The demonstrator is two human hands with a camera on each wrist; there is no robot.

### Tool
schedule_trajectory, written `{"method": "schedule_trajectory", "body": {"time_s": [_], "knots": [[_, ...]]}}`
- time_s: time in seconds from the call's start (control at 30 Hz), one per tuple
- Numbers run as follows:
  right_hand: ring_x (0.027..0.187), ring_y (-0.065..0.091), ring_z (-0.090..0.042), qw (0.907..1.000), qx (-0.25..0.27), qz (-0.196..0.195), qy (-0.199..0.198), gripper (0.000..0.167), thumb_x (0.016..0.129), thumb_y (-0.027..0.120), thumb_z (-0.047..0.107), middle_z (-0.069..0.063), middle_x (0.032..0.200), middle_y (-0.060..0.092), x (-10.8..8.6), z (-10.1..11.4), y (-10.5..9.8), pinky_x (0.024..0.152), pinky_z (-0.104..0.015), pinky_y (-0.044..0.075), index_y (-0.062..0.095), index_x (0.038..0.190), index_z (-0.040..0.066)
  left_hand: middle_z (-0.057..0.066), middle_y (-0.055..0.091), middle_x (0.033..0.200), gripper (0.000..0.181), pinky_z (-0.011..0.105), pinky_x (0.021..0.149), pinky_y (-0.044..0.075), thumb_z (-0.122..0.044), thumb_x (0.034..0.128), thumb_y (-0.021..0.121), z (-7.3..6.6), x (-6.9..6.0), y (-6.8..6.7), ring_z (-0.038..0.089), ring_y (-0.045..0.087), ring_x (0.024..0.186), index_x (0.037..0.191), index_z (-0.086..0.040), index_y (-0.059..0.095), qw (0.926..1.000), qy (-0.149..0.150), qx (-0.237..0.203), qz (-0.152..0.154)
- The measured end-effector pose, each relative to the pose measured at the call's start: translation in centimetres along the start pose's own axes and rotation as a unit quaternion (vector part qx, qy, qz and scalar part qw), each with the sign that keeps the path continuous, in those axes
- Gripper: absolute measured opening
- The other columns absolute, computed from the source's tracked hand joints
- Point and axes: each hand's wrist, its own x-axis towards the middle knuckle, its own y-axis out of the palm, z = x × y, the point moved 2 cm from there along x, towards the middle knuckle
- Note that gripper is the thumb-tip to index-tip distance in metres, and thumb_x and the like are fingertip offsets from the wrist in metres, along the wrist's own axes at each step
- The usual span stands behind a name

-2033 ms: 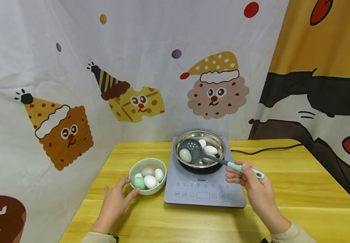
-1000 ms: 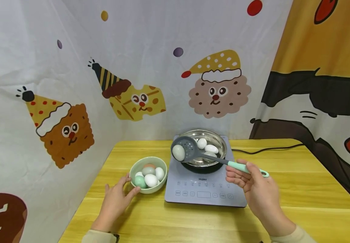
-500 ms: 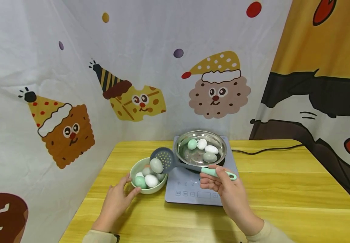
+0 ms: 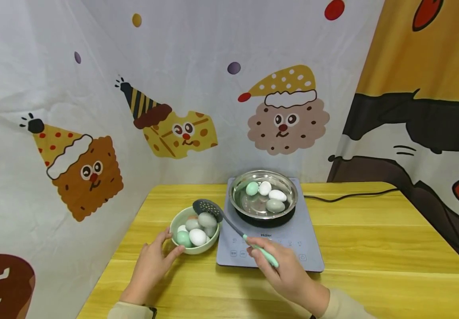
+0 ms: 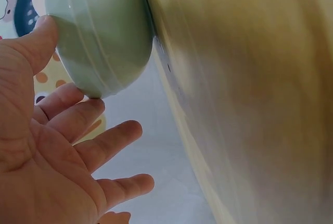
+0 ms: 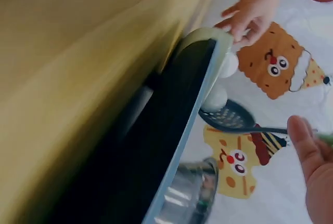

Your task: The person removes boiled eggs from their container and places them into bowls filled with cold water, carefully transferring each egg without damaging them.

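Note:
In the head view my right hand [image 4: 283, 270] grips the mint handle of a grey perforated skimmer [image 4: 207, 207], its head tilted over the pale green bowl [image 4: 176, 220]. A grey egg [image 4: 207, 219] lies at the skimmer's lower edge, above the other eggs in the bowl. Among those are a green egg [image 4: 184, 239] and a white egg [image 4: 198, 237]. My left hand [image 4: 151, 266] touches the bowl's left side with thumb and fingertips. The left wrist view shows the ring and little fingers [image 5: 125, 188] spread straight, off the bowl.
A steel pan [image 4: 249, 208] with several eggs stands on a grey-blue induction cooker [image 4: 269, 257] right of the bowl. A black cord [image 4: 349, 195] runs along the wooden table [image 4: 392, 248] to the right. A printed curtain [image 4: 197, 53] hangs behind.
My right hand has moved the skimmer, bearing the grey egg, left from the pan to the bowl and tipped it. The egg has shifted to the skimmer's edge. My left hand stays at the bowl.

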Motion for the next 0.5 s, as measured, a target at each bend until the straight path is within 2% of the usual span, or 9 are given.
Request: {"method": "schedule_trajectory", "body": {"time_s": [0.07, 0.13, 0.23, 0.33, 0.43, 0.5], "knots": [[0.105, 0.078, -0.023, 0.9951, -0.067, 0.013, -0.072, 0.027, 0.109, 0.058, 0.008, -0.011, 0.117, 0.079, -0.1, 0.2, -0.4, 0.103, -0.020, 0.059, 0.069, 0.133, 0.000, 0.020, 0.064, 0.151, 0.081, 0.077, 0.125, 0.024, -0.048, 0.0996, 0.075, -0.1, 0.0, 0.0, 0.050, 0.060, 0.138, 0.157, 0.001, 0.047, 1.0000, 0.002, 0.000, 0.001], [0.108, 0.077, -0.027, 0.9869, -0.097, 0.007, -0.129, 0.032, 0.113, 0.053, 0.017, -0.015, 0.119, 0.078, 0.0, 0.3, -1.1, 0.111, -0.022, 0.055, 0.068, 0.132, -0.004, 0.021, 0.064, 0.150, 0.080, 0.078, 0.125, 0.025, -0.049, 0.0995, 0.074, -0.2, 0.0, -0.1, 0.051, 0.060, 0.137, 0.156, 0.001, 0.048, 1.0000, 0.005, -0.001, 0.002], [0.103, 0.077, -0.031, 0.9802, -0.106, -0.032, -0.164, 0.038, 0.114, 0.050, 0.021, -0.020, 0.116, 0.077, 0.7, 0.0, -3.0, 0.112, -0.023, 0.054, 0.069, 0.126, -0.011, 0.021, 0.064, 0.151, 0.080, 0.078, 0.124, 0.025, -0.050, 0.0995, 0.074, -0.2, 0.0, -0.1, 0.051, 0.060, 0.137, 0.155, 0.001, 0.049, 1.0000, 0.007, -0.003, 0.006], [0.095, 0.078, -0.030, 0.9781, -0.130, -0.072, -0.146, 0.043, 0.115, 0.049, 0.023, -0.021, 0.111, 0.078, 1.7, -0.9, -5.2, 0.104, -0.020, 0.058, 0.068, 0.125, -0.014, 0.021, 0.062, 0.152, 0.078, 0.079, 0.124, 0.024, -0.050, 0.0999, 0.073, -0.1, 0.1, -0.1, 0.052, 0.059, 0.138, 0.155, 0.000, 0.050, 1.0000, 0.005, -0.005, 0.007], [0.095, 0.078, -0.029, 0.9786, -0.177, -0.077, -0.072, 0.040, 0.115, 0.051, 0.024, -0.017, 0.114, 0.079, 2.1, -2.1, -7.0, 0.101, -0.015, 0.057, 0.069, 0.130, -0.008, 0.021, 0.062, 0.153, 0.076, 0.080, 0.123, 0.024, -0.048, 0.1002, 0.074, 0.0, 0.2, 0.0, 0.052, 0.059, 0.138, 0.154, -0.001, 0.051, 1.0000, 0.004, -0.003, 0.003], [0.100, 0.078, -0.030, 0.9744, -0.215, -0.063, -0.023, 0.034, 0.113, 0.056, 0.021, -0.015, 0.118, 0.079, 2.0, -2.9, -7.7, 0.099, -0.020, 0.060, 0.069, 0.133, -0.003, 0.021, 0.061, 0.154, 0.074, 0.080, 0.123, 0.025, -0.046, 0.0998, 0.075, 0.1, 0.1, 0.1, 0.053, 0.059, 0.137, 0.153, -0.001, 0.052, 1.0000, 0.006, -0.002, 0.000]]}}
